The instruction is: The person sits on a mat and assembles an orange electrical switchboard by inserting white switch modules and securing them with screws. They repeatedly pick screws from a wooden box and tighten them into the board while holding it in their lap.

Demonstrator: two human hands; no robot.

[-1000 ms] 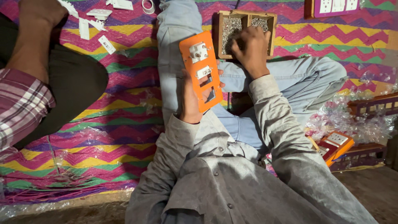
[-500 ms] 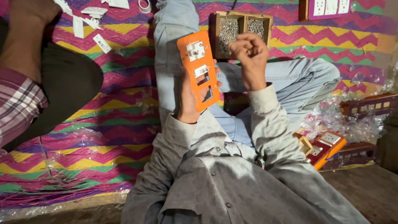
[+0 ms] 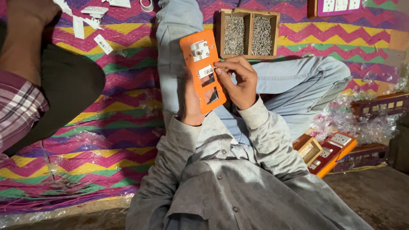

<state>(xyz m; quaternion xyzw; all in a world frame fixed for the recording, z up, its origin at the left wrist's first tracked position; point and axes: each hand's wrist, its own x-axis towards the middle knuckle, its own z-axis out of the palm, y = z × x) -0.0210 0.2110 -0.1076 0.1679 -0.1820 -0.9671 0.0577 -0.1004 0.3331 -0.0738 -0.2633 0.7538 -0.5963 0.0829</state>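
Gripped from behind by the left hand [image 3: 190,106], an orange switch plate [image 3: 203,74] stands tilted over the lap. Right hand [image 3: 239,81] pinches closed at the plate's right edge on something too small to tell. Beyond lies a wooden two-compartment screw box [image 3: 249,15]; another person's leg [image 3: 68,89] rests far left.

screw box [image 3: 249,14] behind plate [image 3: 204,76], mat [image 3: 123,106] beneath

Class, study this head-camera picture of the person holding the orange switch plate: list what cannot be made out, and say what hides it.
1. Left hand: mostly hidden behind the orange plate, head view.
2. Whatever the right hand pinches at the plate: too small to tell.
3. Contents of the wooden two-compartment box: fine metal pieces, too small to identify.
4. Another person at left: only a checked sleeve, cut off by the edge.
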